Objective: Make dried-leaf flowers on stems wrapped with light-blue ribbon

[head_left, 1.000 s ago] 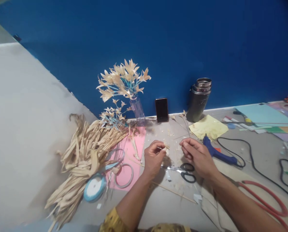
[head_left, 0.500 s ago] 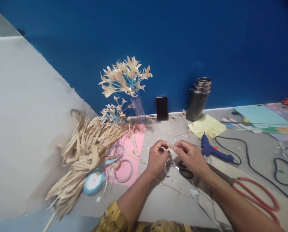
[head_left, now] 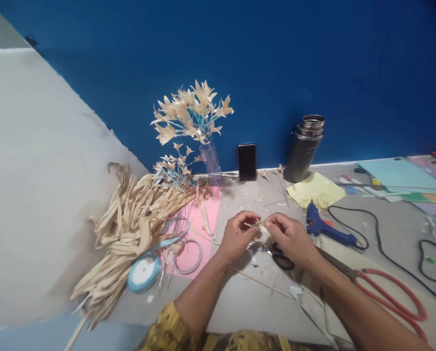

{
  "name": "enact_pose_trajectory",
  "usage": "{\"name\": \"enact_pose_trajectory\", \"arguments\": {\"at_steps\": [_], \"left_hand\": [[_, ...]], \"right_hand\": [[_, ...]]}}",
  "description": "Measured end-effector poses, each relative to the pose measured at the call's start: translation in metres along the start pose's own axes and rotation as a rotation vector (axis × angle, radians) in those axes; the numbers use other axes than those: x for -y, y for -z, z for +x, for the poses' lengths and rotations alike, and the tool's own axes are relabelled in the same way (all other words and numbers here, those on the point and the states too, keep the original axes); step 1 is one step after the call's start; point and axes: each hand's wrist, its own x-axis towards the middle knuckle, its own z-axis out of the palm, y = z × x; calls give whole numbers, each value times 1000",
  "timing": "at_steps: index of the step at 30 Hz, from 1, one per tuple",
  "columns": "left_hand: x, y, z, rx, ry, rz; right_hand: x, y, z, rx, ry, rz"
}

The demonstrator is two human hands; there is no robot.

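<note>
My left hand (head_left: 239,236) and my right hand (head_left: 290,238) are close together above the middle of the table. Between their fingertips is a small pale piece of dried husk (head_left: 256,224), its exact shape too small to make out. My right thumb and forefinger pinch one end. The curled fingers and thumb of my left hand are loosely closed around the other end. Black-handled scissors (head_left: 283,258) lie just below, partly covered by my right hand. A thin stick (head_left: 264,282) lies on the table nearer to me.
Dried husk strips (head_left: 130,229) are heaped at left beside blue ribbon (head_left: 145,272) and pink paper (head_left: 208,214). Behind stand husk flowers (head_left: 192,109) in a clear vase (head_left: 211,163), a phone (head_left: 247,162) and a flask (head_left: 304,148). A glue gun (head_left: 327,228) and red-handled shears (head_left: 393,297) lie right.
The fingers of my left hand have parted a little, showing more of the husk piece between my hands. The whole view has shifted slightly.
</note>
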Motion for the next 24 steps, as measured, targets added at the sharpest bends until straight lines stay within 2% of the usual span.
{"name": "enact_pose_trajectory", "arguments": {"at_steps": [9, 17, 24], "left_hand": [[1, 2, 0, 132, 161, -330], [14, 0, 3, 95, 287, -496], [16, 1, 5, 118, 309, -477]], "right_hand": [[-2, 1, 0, 2, -32, 6], [2, 4, 2, 50, -43, 5], [2, 11, 1, 86, -3, -145]]}}
